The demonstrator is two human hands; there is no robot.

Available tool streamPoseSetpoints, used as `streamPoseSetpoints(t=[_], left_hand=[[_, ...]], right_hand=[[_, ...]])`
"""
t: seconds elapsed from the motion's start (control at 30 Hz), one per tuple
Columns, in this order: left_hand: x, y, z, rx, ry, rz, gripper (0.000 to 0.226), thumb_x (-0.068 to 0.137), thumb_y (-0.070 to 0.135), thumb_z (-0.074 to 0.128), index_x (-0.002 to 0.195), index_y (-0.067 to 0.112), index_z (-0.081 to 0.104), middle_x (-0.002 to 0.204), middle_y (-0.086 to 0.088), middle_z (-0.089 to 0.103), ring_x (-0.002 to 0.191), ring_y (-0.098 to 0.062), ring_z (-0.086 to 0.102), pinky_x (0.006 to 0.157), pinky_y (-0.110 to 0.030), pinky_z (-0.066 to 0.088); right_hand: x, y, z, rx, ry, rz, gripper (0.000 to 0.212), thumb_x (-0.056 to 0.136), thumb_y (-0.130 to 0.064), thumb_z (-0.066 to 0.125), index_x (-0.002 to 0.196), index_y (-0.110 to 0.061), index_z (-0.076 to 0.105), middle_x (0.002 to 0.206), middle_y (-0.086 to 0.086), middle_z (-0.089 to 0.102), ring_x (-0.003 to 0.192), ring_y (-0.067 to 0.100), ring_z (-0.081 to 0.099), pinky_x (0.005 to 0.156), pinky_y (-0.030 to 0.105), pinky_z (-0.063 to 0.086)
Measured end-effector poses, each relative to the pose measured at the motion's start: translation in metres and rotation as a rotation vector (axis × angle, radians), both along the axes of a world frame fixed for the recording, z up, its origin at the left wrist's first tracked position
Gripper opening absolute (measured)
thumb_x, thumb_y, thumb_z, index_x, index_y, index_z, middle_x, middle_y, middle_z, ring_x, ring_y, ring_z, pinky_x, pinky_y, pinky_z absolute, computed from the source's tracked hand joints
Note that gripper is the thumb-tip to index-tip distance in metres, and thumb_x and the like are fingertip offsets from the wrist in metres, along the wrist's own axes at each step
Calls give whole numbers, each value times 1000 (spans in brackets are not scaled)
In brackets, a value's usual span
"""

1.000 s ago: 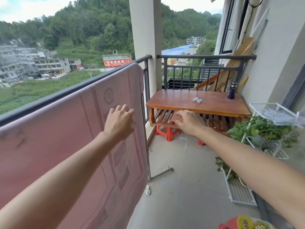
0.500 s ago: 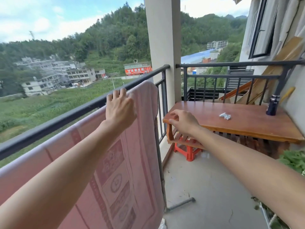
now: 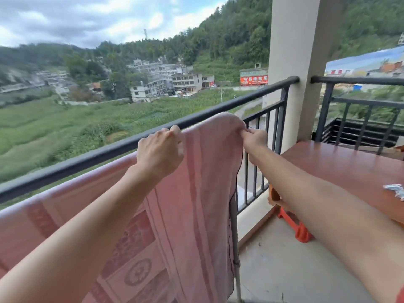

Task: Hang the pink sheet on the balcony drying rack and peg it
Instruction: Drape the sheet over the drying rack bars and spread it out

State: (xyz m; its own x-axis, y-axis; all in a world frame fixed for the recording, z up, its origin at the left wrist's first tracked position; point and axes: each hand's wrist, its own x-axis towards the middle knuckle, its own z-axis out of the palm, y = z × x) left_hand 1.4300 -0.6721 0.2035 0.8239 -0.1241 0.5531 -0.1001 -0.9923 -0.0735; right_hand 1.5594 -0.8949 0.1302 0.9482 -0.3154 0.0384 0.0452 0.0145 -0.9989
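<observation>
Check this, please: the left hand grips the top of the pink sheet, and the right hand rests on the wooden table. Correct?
No. The head view shows the right hand pinching the end of the pink sheet, not resting on the wooden table. The left hand does grip the sheet's top.

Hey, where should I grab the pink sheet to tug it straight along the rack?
Pinch the sheet at its top fold, where it bends over the rack, coming from above. The right hand pinches the end corner; the left hand grips the fold further along.
</observation>
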Motion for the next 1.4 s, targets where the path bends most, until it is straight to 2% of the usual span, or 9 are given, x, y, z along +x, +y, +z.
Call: streamPoseSetpoints(t=[0.17,0.27,0.5,0.7,0.87,1.0,1.2,1.3,1.4], left_hand=[[0,-11,2,-15,4,76,25,94,36,51,110,18,57,100,-10,67,87,-33,62,67,-35,34],[-5,-16,1,-40,3,107,31,93,38,57,119,20,58,107,-13,68,96,-37,63,70,-39,38],[0,-19,-5,-75,54,180,32,91,40,58,118,23,58,98,-14,68,91,-37,62,68,-38,38],[4,-29,-10,-13,-1,191,30,91,35,58,115,17,57,102,-17,66,92,-39,60,68,-39,34],[28,-52,-11,-32,-14,90,35,93,39,55,120,17,56,112,-14,62,97,-39,60,70,-40,34],[56,-73,-5,-69,28,28,35,94,39,54,121,18,57,117,-13,62,102,-38,59,73,-39,36],[89,-99,6,-135,149,-35,36,93,37,54,124,19,57,116,-12,64,105,-34,58,76,-37,40],[103,-104,11,-187,228,-45,41,93,42,54,127,19,56,119,-11,63,110,-33,57,85,-41,46],[118,-110,15,-201,294,-40,30,92,42,54,107,18,64,104,-7,66,92,-29,61,77,-38,50]], right_hand=[[17,-40,28,-145,-306,26,25,91,-28,65,79,-6,65,70,3,61,63,14,53,59,29,44],[33,-48,6,-287,-117,214,13,85,-26,73,85,-18,63,90,7,69,78,19,63,68,31,51],[13,-57,-20,14,6,666,31,85,-34,73,107,-12,67,91,0,73,73,11,70,58,22,52],[-10,-88,-95,-717,359,1194,12,90,-22,68,94,-12,73,85,0,76,78,16,72,84,36,51],[4,-127,-93,-787,273,784,17,93,-23,65,79,-13,71,64,-8,70,69,13,65,66,29,51],[8,-103,-83,-857,229,678,5,88,-15,70,89,-11,72,75,-2,67,76,16,64,58,20,47],[8,-53,-23,-120,78,578,14,87,-19,70,100,-15,67,96,3,70,83,17,65,68,28,48],[14,-44,-13,-113,-16,389,10,86,-9,67,77,-9,66,74,7,65,60,14,59,49,21,47],[21,-45,-19,-177,-27,343,11,87,-12,69,81,-3,69,72,6,65,61,14,59,52,24,50]])
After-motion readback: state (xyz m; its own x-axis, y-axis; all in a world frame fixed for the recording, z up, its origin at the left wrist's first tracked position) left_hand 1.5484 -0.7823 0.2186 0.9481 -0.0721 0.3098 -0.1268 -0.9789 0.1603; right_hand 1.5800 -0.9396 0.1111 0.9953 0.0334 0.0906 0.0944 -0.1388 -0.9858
